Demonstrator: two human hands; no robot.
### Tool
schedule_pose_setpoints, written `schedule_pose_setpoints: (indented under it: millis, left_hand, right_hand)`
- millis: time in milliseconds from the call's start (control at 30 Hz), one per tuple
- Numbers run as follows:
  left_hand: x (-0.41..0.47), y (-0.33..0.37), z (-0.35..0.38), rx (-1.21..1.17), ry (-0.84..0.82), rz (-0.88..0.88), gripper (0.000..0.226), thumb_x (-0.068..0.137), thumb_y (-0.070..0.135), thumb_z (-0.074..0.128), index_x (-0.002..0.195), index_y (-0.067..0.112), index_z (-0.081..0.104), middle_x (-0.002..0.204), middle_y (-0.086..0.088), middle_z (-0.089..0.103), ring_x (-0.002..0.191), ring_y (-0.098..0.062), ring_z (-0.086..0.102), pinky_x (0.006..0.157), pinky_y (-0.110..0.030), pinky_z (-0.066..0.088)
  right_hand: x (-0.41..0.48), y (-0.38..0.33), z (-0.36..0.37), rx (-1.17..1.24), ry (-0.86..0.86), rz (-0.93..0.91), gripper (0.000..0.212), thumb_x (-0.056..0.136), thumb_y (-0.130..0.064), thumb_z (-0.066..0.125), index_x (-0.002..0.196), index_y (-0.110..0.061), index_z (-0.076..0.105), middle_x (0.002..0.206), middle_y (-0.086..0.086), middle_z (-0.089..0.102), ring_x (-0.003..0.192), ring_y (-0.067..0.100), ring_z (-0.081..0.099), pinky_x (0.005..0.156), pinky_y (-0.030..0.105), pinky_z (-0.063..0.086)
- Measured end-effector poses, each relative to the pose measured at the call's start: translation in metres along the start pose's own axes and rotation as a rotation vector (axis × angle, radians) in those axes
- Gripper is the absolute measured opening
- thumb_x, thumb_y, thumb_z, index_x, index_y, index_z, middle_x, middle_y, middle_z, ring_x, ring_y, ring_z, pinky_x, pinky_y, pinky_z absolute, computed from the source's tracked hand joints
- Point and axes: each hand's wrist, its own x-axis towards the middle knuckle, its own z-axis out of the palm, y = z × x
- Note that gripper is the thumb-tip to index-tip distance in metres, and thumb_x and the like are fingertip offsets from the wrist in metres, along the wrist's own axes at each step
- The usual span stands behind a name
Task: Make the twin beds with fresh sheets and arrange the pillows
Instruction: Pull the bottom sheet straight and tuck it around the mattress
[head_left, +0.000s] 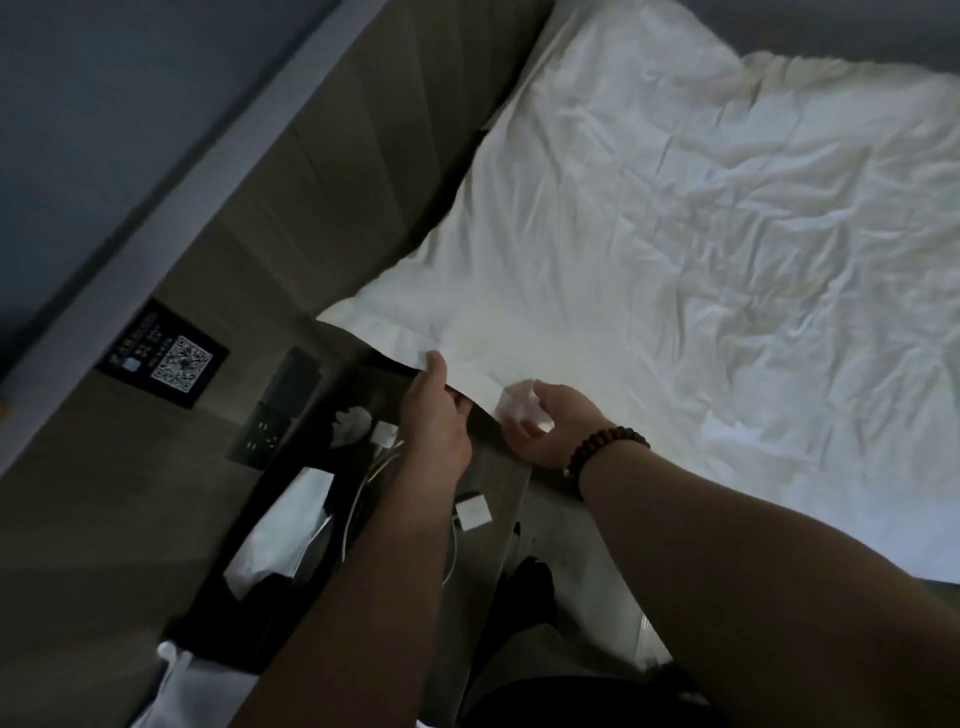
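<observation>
A person's left hand (436, 415) pinches the near hem of a white pillow (519, 234) at mid-frame, thumb on top and fingers beneath. Just to its right, the braceleted right hand (550, 431) curls blurred fingers (519, 434) round the same edge. The pillow lies on the rumpled bed (779, 260) against the headboard (337, 156).

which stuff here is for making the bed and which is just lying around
For the job:
white bedding
left hand and right hand, gripping its edge

Lying about:
charger
cables
QR sign
wall sockets
</observation>
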Motion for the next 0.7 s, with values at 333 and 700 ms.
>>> schedule_pose_setpoints:
  millis: [333, 700]
  left_hand:
    - [0.021, 0.015, 0.012, -0.117, -0.09, -0.094, 0.022, 0.104, 0.012, 0.049, 0.124, 0.007, 0.059, 0.11, -0.008, 0.069, 0.1, -0.02, 0.066, 0.09, -0.034, 0.053]
    - [0.1, 0.082, -0.03, 0.502, 0.272, -0.069, 0.04, 0.102, 0.043, 0.05, 0.128, 0.013, 0.054, 0.103, -0.005, 0.06, 0.085, -0.019, 0.06, 0.063, -0.032, 0.053]
  right_hand:
    - [0.013, -0.004, -0.01, 0.101, 0.108, -0.19, 0.023, 0.101, 0.006, 0.043, 0.12, 0.004, 0.056, 0.124, 0.014, 0.053, 0.08, 0.018, 0.057, 0.048, 0.022, 0.056]
    - [0.01, 0.032, -0.015, -0.133, 0.184, -0.131, 0.018, 0.096, 0.008, 0.056, 0.11, 0.001, 0.064, 0.102, 0.018, 0.065, 0.078, 0.022, 0.066, 0.047, 0.022, 0.056]
